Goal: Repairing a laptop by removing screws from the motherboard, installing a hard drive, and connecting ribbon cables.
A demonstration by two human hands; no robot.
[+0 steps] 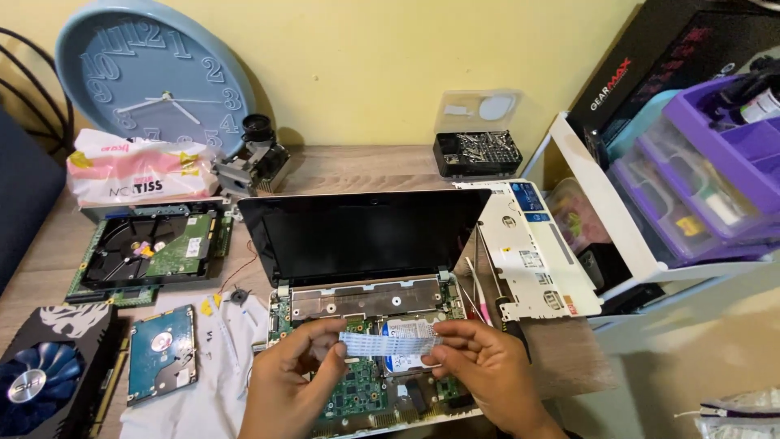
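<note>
Left hand: the left hand (288, 382) pinches the left end of a flat ribbon cable (386, 344) between thumb and fingers, closed on it.
Right hand: the right hand (479, 366) grips the right end of the same cable, fingers curled around its edge.
Ribbon cable: a pale blue-white strip, held level and stretched between both hands, just above the opened laptop.
Laptop: a small opened laptop (366, 236) with its keyboard deck removed; the dark screen stands upright behind the hands and the green motherboard (357, 394) lies exposed beneath them.
Installed drive: a hard drive with a white label (404, 362) sits in the laptop base, partly hidden by the cable.
White cover: a white plastic casing panel (532, 248) lies on the desk (366, 167), just right of the laptop.
Loose drives: a large hard drive (150, 248) lies circuit side up at left; a smaller blue drive (161, 354) rests on a white cloth (215, 390).
Graphics card: a black card with a blue fan (45, 374) occupies the lower left corner.
Background: a blue wall clock (154, 77) leans on the wall; a black screw box (477, 152) stands behind the laptop; purple drawers (699, 175) stand at right.
</note>
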